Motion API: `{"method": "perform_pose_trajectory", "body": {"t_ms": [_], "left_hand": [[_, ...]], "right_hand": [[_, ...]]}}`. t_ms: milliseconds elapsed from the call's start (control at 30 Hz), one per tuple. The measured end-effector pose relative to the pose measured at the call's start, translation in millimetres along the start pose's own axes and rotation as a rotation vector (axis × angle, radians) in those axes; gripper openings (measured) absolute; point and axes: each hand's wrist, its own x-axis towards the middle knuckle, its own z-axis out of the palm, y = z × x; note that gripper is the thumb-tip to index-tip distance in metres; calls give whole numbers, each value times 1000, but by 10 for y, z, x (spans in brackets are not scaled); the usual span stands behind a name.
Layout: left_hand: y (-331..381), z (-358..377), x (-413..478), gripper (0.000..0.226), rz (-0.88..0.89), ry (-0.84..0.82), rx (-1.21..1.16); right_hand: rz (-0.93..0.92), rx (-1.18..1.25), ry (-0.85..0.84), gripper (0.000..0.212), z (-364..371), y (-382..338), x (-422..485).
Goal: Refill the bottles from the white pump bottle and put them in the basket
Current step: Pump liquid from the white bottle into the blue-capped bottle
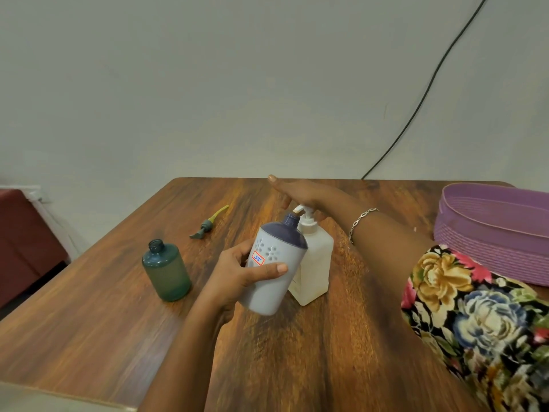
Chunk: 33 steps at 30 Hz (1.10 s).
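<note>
My left hand (240,275) grips a pale grey bottle with a dark blue top (274,263), tilted so that its open neck sits right under the spout of the white pump bottle (313,263). The white pump bottle stands upright on the wooden table (312,352). My right hand (300,193) lies flat on its pump head with the fingers stretched out. An uncapped teal bottle (167,270) stands upright to the left. The purple basket (490,230) sits at the table's right edge.
A loose pump cap with a yellow-green tube (208,223) lies on the table behind the teal bottle. A black cable (416,108) runs down the wall behind. A dark red seat (26,242) stands left of the table.
</note>
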Motion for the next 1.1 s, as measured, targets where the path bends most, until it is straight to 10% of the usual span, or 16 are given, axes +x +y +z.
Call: {"method": "perform_pose_trajectory", "body": {"t_ms": [1100], "left_hand": [[-1,-1,-3,72,-18,2,-6]], "right_hand": [[-29,11,24,79,13,19,61]]}}
